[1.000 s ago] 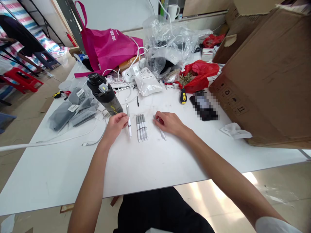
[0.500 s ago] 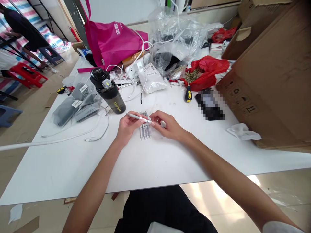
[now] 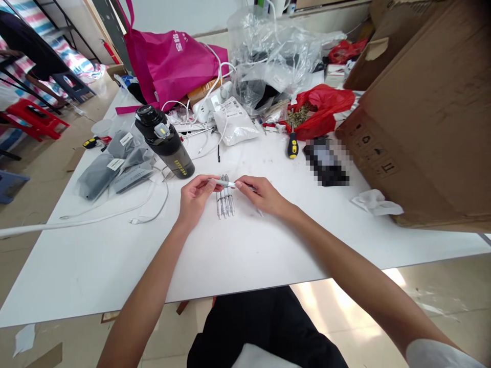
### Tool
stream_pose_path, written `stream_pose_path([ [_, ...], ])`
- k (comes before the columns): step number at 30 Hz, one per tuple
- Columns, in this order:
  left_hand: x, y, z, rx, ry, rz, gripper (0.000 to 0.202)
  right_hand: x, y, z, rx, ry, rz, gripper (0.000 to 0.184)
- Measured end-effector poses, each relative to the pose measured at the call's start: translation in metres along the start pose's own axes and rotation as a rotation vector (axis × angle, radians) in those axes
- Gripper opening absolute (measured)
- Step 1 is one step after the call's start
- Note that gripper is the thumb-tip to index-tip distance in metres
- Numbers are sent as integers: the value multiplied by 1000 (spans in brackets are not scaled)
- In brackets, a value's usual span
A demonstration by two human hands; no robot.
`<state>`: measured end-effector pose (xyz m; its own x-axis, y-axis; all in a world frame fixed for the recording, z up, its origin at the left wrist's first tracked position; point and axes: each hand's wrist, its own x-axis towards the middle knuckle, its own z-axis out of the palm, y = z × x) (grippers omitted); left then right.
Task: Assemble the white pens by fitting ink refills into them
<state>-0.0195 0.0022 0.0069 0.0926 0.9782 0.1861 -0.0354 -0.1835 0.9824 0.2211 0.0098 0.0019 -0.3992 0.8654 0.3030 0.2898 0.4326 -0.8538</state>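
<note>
Now | left hand (image 3: 195, 197) and right hand (image 3: 261, 194) pinch one pen (image 3: 224, 183) | pen row (image 3: 224, 202) beneath partly hidden

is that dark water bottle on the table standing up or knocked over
Standing up. The water bottle rests on its base on the white table, black lid on top, left of the pen held by both hands.

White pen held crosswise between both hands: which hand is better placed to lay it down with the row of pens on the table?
Probably the left hand. It grips the white pen by its barrel end, directly beside the row of white pens, while the right hand only pinches the tip.
</note>
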Motion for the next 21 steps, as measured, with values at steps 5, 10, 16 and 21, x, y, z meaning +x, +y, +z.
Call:
stream_pose_path([
  [5, -4, 5, -5, 380, -86, 136, 51, -2, 6, 3, -44, -44, 22, 65],
  [10, -6, 4, -5, 467, -81, 116, 65, -5, 6, 4, -266, -50, -76, 73],
  [16, -5, -1, -1, 263, -47, 4, 69, -7, 4, 1, -408, -22, -182, 74],
  [21, -2, -2, -2, 246, -61, 131, 45, -7, 6, -2, -412, -29, -156, 71],
])
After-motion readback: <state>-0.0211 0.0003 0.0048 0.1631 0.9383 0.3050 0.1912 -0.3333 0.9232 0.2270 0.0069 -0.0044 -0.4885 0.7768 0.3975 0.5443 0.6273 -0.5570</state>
